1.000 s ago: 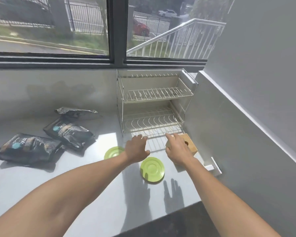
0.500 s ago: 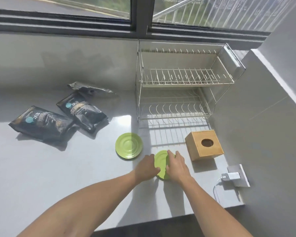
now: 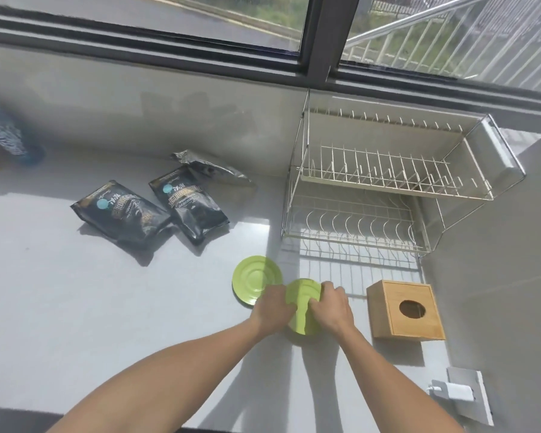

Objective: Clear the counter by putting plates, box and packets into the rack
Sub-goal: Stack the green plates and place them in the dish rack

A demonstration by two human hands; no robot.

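Note:
A small green plate [image 3: 303, 307] is gripped at its two sides by my left hand [image 3: 274, 309] and my right hand [image 3: 331, 307], low over the grey counter [image 3: 107, 307]. A second green plate [image 3: 253, 281] lies flat just to the left of it. A wooden box [image 3: 406, 309] with a round hole stands to the right. Two black packets [image 3: 122, 212] [image 3: 189, 206] and a crumpled silver packet [image 3: 210, 167] lie at the back left. The two-tier wire rack [image 3: 384, 179] stands empty at the back right.
A window runs along the back wall. A grey wall closes the right side, with a socket and white charger [image 3: 453, 393] low down. A blurred blue-patterned object [image 3: 7, 139] sits at the far left. The counter's front edge is just below my forearms.
Both hands came back from the rack to the near green plate and closed on its edges. The plate now looks slightly raised and tilted. My view has tipped downward.

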